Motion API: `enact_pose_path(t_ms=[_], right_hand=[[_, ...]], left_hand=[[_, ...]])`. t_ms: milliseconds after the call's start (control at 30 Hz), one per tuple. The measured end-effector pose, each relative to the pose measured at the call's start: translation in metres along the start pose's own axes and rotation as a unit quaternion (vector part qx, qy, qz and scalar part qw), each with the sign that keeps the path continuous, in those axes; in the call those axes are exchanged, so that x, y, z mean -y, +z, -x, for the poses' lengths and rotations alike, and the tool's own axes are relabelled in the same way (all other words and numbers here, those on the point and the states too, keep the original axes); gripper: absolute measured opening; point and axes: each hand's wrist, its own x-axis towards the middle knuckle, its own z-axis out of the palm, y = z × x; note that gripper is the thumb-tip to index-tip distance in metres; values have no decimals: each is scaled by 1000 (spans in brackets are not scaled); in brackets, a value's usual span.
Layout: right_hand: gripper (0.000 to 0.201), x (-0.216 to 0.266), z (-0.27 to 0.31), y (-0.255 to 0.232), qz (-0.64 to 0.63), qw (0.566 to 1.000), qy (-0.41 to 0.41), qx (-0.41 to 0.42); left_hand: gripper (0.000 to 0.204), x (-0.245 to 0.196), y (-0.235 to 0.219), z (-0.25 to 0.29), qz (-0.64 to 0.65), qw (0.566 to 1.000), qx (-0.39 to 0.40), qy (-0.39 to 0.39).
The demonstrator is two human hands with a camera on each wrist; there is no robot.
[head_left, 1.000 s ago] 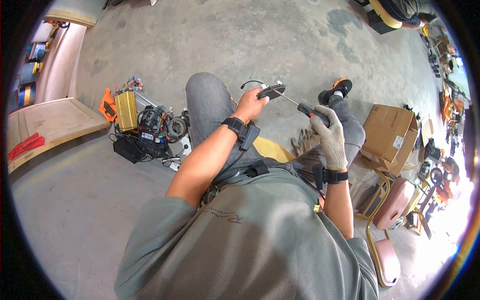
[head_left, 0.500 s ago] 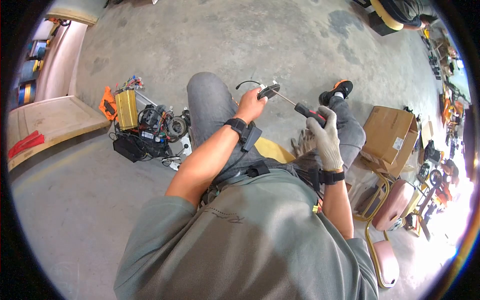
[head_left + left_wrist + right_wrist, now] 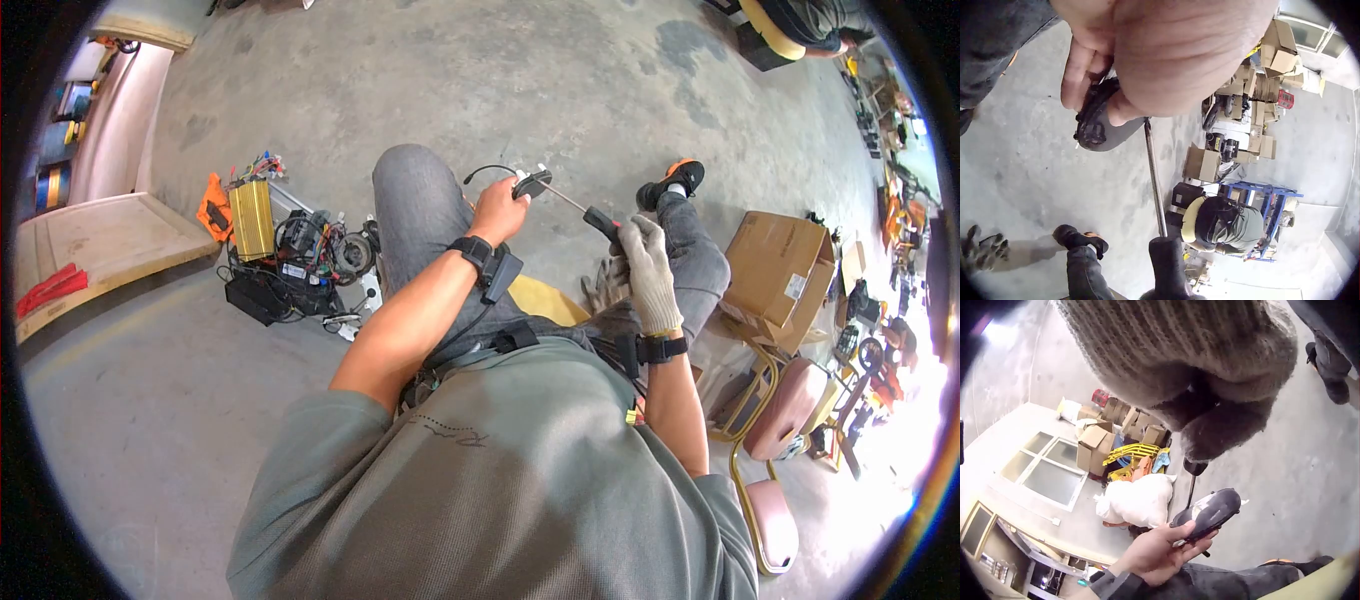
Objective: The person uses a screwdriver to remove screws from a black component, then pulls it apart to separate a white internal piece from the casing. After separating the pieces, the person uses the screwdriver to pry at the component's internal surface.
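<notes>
Screwdriver (image 3: pixel 585 212) is gripped in the gloved right hand (image 3: pixel 645 270); the left hand (image 3: pixel 500 210) pinches a black part (image 3: pixel 530 184). Cardboard box (image 3: pixel 778 268) and electronics pile (image 3: pixel 290 262) lie nearby.

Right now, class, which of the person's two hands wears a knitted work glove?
The right hand, gripping the screwdriver, wears the pale knitted glove. The left hand, holding the small black part, is bare.

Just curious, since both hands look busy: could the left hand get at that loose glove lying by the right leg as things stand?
Probably not at once. The left hand grips the small black part, and the gloved right hand with its screwdriver lies across the way to the loose glove.
</notes>
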Motion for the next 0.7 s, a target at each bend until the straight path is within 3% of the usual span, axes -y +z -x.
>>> enact_pose_path(t_ms=[67, 200, 300, 367, 500, 567, 600, 667, 700], right_hand=[[57, 4, 7, 4, 84, 995, -50, -12], [58, -6, -1, -1, 101, 993, -62, -5], [58, -4, -3, 0, 19, 1000, 2, -6], [57, -4, 3, 5, 109, 992, -65, -17], [56, -8, -4, 3, 126, 989, -81, -18], [56, -2, -4, 2, 29, 999, 4, -12], [56, -1, -2, 4, 29, 1000, 3, -12], [57, 1, 5, 7, 133, 987, -88, -29], [57, 3, 6, 7, 134, 987, -87, -30]], left_hand=[[30, 1, 1, 0, 3, 1000, -2, -2], [30, 3, 3, -1, -2, 1000, -11, -5], [30, 3, 3, -2, -6, 1000, -10, -4], [31, 4, 2, -1, -7, 1000, -9, -6], [31, 9, 5, -4, -7, 1000, -10, -1], [31, 7, 5, -3, -2, 1000, -14, 3], [31, 4, 3, -2, -7, 1000, -10, 2], [31, 3, 1, 0, -11, 1000, -7, -1], [30, 4, 2, -1, -16, 1000, -12, 1]])
